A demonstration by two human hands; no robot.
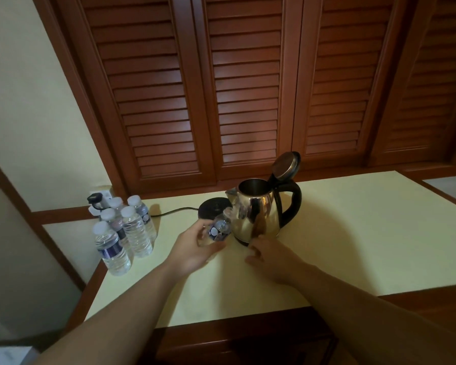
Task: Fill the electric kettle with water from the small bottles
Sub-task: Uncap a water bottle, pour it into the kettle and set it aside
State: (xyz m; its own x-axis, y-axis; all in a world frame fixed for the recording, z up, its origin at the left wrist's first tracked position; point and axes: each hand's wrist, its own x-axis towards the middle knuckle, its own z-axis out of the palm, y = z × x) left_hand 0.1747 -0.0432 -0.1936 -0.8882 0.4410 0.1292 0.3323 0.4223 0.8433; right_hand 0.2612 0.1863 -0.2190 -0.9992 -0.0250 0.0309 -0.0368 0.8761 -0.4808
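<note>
Fingers of the left hand (195, 250) curl round a small bottle (219, 230), tilted with its neck toward the kettle (256, 214). The right hand (270, 255) lies relaxed with its fingertips at the kettle's base and holds nothing. The kettle stands on the worktop (353, 233) with its lid (286, 164) up, beside its power base (213, 206). Thin plastic probably dents easily, so hold the bottle gently at its middle. Five more bottles (124, 233) wait at the left.

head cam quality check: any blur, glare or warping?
Head view: dim, warm light; the bottle in the left hand is motion-blurred; the steel kettle mirrors the room; the louvred doors splay from wide-angle distortion; soft shadows fall on the table.
</note>
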